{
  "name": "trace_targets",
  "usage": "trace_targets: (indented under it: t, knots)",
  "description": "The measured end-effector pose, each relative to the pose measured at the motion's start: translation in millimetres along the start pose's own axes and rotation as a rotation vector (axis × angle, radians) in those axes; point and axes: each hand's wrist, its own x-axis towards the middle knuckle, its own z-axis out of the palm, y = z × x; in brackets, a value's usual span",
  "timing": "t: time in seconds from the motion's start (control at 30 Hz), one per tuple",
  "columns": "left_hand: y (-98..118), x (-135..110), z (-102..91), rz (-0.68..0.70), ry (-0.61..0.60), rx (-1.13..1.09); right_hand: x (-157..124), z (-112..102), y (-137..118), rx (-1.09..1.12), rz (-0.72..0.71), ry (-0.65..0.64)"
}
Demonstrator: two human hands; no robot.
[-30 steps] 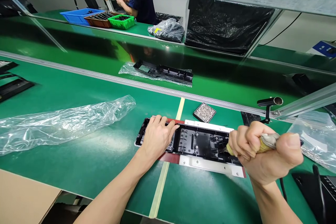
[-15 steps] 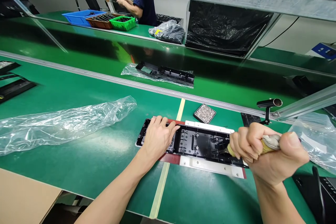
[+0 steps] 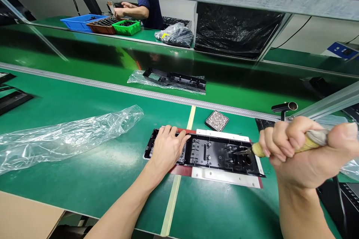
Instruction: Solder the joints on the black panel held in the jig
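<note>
A long black plastic housing (image 3: 218,153), its ribbed inside facing up, lies over a red and white fixture (image 3: 224,177) on the green bench. Across its left part rests my left hand (image 3: 169,143), fingers bent over the far edge, gripping it. My right hand (image 3: 305,149) is closed round a yellow-and-grey tool handle (image 3: 307,143), the thumb over its rear end. From the handle a thin metal tip (image 3: 244,152) reaches into the right part of the housing, near a round opening. The exact kind of tool is partly hidden by the fingers.
A speckled square block (image 3: 217,120) sits behind the housing. Left is a clear plastic bag (image 3: 73,134). Another black housing (image 3: 175,80) lies on plastic beyond the metal rail. A black tube on a stand (image 3: 284,107) stands right. Across, a person works beside coloured bins (image 3: 127,28).
My right hand has moved right and slightly up with the tool, uncovering the housing's right end. My left hand keeps its place on the housing. The person across has lowered their hands.
</note>
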Motion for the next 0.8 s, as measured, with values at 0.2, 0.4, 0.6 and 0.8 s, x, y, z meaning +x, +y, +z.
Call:
trace_targets:
  t: [0.2,0.4,0.6,0.8]
  knots:
    - [-2,0,0.3,-0.001,-0.003,0.004,12,22,1,-0.069,-0.119,0.097]
    - [-2,-3,0.8,-0.001,-0.004,0.006,12,20,13,-0.042,-0.085,0.058]
    - [-1,-1,0.6,0.001,-0.005,0.0,12,21,17,-0.031,-0.061,0.041]
    - [-2,-3,0.8,-0.004,-0.007,0.004,13,20,18,-0.028,-0.054,0.015]
